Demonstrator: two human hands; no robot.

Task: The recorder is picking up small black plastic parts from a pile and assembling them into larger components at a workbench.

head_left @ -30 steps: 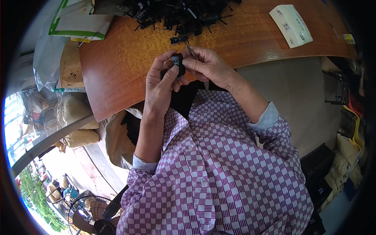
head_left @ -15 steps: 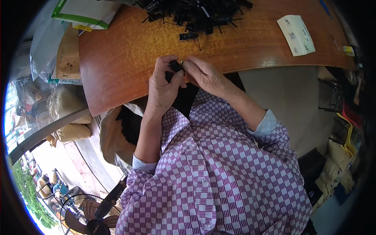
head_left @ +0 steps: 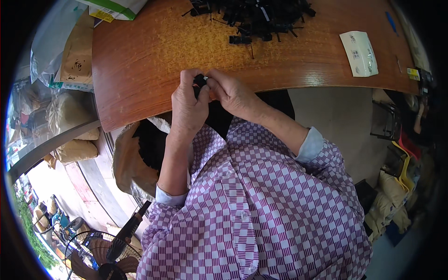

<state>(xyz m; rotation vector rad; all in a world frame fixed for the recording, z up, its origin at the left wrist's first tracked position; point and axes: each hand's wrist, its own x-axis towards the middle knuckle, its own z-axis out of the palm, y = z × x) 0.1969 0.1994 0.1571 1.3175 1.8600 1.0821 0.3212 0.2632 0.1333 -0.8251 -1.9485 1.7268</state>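
A small black plastic part [head_left: 199, 81] is pinched in my left hand [head_left: 189, 100], just over the near edge of the wooden table. Close against it, my right hand [head_left: 233, 94] has its thumb and fingers closed at the part's right side. Fingers cover much of the part, so its full shape is hidden. Whether the right hand grips the part itself or some tiny piece at it is too small to make out. Farther off on the table lies a heap of similar black parts [head_left: 261, 16] with thin stems, one of them [head_left: 240, 40] at its near edge.
The brown wooden table [head_left: 140, 70] spans the far side. On its right lie a white soft packet [head_left: 358, 53] and a blue tool [head_left: 391, 22]. An open sack [head_left: 126, 163] with black contents stands by my left arm. A fan [head_left: 100, 256] is at lower left.
The view has shifted a little, so the heap and packet sit lower and farther right. Both hands have drawn closer together around the black part, which has turned slightly.
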